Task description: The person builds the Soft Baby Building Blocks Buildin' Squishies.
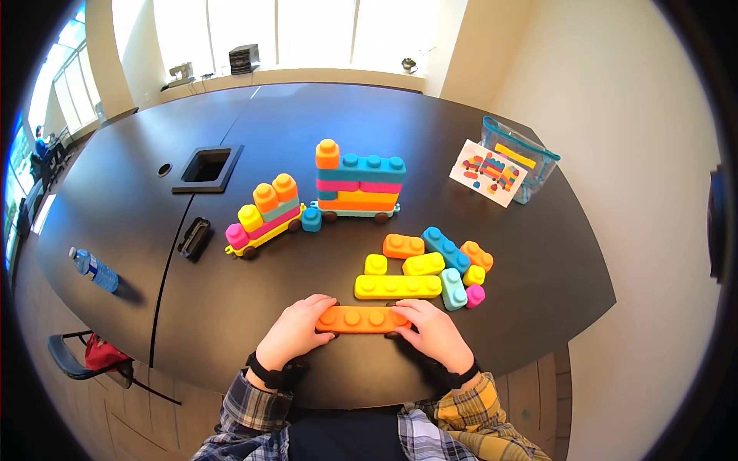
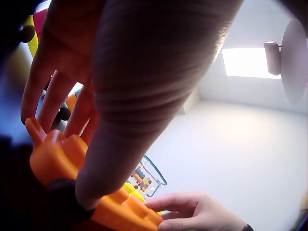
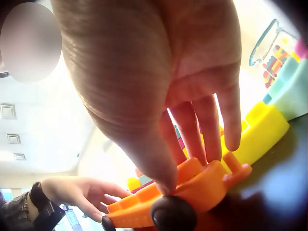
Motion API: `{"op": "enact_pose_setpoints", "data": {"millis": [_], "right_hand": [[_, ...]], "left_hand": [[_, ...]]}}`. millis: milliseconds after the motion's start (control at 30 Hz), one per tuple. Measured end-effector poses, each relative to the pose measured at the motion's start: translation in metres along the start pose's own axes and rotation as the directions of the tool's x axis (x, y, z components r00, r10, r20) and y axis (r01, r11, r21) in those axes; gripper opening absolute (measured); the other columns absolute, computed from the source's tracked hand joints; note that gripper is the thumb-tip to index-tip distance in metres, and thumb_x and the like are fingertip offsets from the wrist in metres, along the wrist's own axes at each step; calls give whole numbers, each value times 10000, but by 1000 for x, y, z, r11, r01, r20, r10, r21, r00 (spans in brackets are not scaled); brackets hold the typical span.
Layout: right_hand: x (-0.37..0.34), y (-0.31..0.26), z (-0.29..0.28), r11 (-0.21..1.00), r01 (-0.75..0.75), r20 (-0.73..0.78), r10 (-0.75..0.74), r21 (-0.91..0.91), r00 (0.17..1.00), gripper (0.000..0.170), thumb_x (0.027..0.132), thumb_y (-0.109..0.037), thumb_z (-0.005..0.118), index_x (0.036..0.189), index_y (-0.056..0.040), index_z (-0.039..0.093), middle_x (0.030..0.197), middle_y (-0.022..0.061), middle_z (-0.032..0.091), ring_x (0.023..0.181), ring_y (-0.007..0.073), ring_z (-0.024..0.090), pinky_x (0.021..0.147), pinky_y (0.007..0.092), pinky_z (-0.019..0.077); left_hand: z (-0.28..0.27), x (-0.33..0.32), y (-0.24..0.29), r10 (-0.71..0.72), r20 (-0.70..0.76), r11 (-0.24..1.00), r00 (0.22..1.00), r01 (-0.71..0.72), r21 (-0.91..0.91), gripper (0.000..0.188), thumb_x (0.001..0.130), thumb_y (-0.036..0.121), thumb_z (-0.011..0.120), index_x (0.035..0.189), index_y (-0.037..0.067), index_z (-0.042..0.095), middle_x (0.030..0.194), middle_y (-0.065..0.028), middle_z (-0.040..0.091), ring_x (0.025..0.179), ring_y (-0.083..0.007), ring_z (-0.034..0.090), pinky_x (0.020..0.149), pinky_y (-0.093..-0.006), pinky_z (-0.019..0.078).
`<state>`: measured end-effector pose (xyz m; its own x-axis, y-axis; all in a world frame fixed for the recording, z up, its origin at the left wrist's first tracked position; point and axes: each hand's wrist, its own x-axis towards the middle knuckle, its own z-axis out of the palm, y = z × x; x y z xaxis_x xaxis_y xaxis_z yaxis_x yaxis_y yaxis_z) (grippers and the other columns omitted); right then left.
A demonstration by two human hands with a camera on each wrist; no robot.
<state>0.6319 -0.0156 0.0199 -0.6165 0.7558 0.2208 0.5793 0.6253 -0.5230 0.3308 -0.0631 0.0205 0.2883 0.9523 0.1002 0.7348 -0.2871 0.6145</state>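
Note:
An orange wheeled train base [image 1: 364, 320] with a row of studs lies near the table's front edge, held between both hands. My left hand [image 1: 296, 332] grips its left end, thumb on the near side and fingers on the far side. At the opposite end my right hand [image 1: 437, 333] pinches it the same way. A dark wheel [image 3: 173, 212] shows below the base beside the right thumb, and an orange hook [image 3: 237, 169] juts from its end. Just beyond lies a long yellow block [image 1: 397, 287]. In the left wrist view the orange base [image 2: 60, 156] sits under the thumb.
Loose blocks lie beyond the right hand, among them a blue block [image 1: 446, 249] and a pink one [image 1: 476, 295]. Farther back stand two built-up train cars, one tall car [image 1: 360, 184] and one low car [image 1: 265, 219]. A picture card [image 1: 489, 173] leans on a clear bag [image 1: 538, 150]; a water bottle [image 1: 94, 269] stands left.

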Motion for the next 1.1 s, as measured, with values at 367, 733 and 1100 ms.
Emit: {"op": "enact_pose_setpoints", "data": {"millis": [367,733,1100], "right_hand": [[-1,12,0,999,23,-51,-21,45,998,336,871,-99,783,1193,-24,722,1192,148,727,1085,353,699,970,411,565],[36,117,-79,845,-420,-270,341,-332,900,254,846,-175,817,1013,-3,734,996,172,678,986,382,670,881,469,554],[41,115,-78,954,-299,-427,260,-25,866,240,862,-117,804,1015,24,684,1023,182,676,917,384,678,830,433,565]], "left_hand": [[-2,-3,3,-24,-20,999,1000,23,-31,610,773,153,863,1321,22,629,1324,-160,653,1196,-377,646,1034,-432,535],[2,-3,2,-32,-34,999,999,31,-21,612,777,171,864,1319,19,624,1323,-160,649,1200,-377,638,1041,-436,526],[3,-3,1,-48,-14,998,999,47,-30,614,780,177,862,1323,22,619,1320,-163,645,1209,-382,631,1052,-435,518]]}}
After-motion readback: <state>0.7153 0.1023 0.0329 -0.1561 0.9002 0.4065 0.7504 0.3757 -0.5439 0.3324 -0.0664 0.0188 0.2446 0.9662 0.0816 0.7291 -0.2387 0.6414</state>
